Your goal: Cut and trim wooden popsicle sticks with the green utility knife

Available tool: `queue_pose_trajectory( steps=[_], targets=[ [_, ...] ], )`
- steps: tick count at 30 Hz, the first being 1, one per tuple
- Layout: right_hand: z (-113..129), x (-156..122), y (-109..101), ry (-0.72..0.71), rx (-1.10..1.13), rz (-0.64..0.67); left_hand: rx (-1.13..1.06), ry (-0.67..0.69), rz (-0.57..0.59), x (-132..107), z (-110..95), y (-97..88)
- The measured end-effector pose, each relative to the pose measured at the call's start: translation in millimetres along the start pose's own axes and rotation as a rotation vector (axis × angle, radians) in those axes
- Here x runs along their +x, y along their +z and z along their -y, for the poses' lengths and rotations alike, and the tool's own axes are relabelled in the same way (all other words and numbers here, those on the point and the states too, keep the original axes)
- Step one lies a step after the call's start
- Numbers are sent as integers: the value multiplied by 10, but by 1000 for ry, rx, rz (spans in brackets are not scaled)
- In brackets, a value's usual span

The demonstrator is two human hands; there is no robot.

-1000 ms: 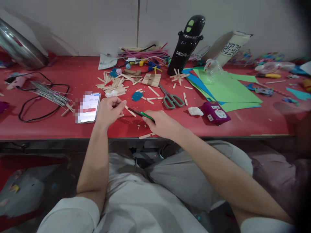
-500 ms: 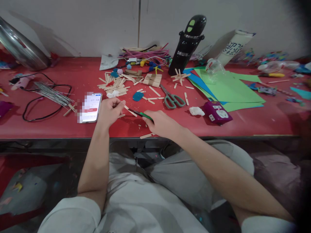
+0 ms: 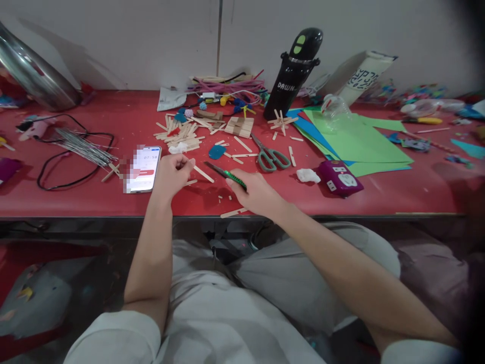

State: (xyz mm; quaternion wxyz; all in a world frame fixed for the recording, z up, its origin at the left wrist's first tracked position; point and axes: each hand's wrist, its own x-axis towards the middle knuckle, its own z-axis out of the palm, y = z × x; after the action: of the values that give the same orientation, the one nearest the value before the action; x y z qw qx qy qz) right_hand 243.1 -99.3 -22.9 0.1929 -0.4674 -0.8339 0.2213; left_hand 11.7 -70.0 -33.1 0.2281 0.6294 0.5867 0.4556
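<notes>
My left hand (image 3: 172, 174) rests on the red table (image 3: 113, 116) with its fingers curled around a wooden craft stick (image 3: 202, 173), whose free end lies on the table to the right. My right hand (image 3: 255, 194) grips a green utility knife (image 3: 225, 174); its blade end points up and left, clear of the stick. Small wood chips lie scattered between the two hands. Another stick (image 3: 233, 213) lies at the table's front edge just below my right hand.
A phone (image 3: 143, 169) lies left of my left hand. Behind are a pile of craft sticks (image 3: 180, 132), grey scissors (image 3: 269, 155), a black bottle (image 3: 293, 71), green and blue paper sheets (image 3: 352, 139), a purple socket block (image 3: 339, 178), black cable and wires (image 3: 76, 149).
The knife's blade has lifted off the stick and swung a little right and away. My left hand keeps its hold in the same place.
</notes>
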Motion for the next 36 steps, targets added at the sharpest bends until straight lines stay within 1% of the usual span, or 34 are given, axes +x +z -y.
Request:
queue_pose_trajectory(
  steps=[4,6,8,10,12,14,16,17,19,21,22,24,26,28,29,31,33,36],
  targets=[
    [10,-3,-1,-33,33,28,-50,-62,26,-23,6,9],
    [9,0,0,-28,71,15,-51,-60,29,-20,18,11],
    [-5,6,-1,-13,121,-33,-60,-30,34,-7,32,10],
    [-27,19,-4,22,197,-129,-133,-11,48,8,38,14],
    [-42,40,-8,108,351,-212,-243,-14,66,13,21,31],
    [-42,69,-12,240,596,-219,-314,-18,94,2,-20,61],
    [-34,102,-15,338,854,-200,-333,-30,122,-22,-74,96],
    [-29,119,-17,359,951,-210,-344,-24,142,-36,-101,110],
    [-21,149,-23,361,1050,-262,-345,6,200,-59,-141,131],
    [-15,171,-30,385,1065,-326,-326,34,228,-68,-153,139],
    [-12,177,-33,405,1061,-358,-318,38,215,-67,-149,140],
    [-5,178,-35,430,1053,-393,-325,30,144,-55,-128,144],
    [2,169,-28,405,1056,-364,-360,11,83,-42,-110,152],
    [0,163,-11,366,1066,-319,-391,2,86,-40,-112,162],
    [-6,165,-1,352,1075,-319,-398,5,105,-45,-121,166],
    [-28,182,13,339,1111,-364,-361,38,169,-62,-150,170],
    [-51,211,12,332,1163,-412,-302,68,269,-84,-174,172],
    [-67,251,-12,332,1207,-400,-186,126,382,-107,-185,185]
  ],
)
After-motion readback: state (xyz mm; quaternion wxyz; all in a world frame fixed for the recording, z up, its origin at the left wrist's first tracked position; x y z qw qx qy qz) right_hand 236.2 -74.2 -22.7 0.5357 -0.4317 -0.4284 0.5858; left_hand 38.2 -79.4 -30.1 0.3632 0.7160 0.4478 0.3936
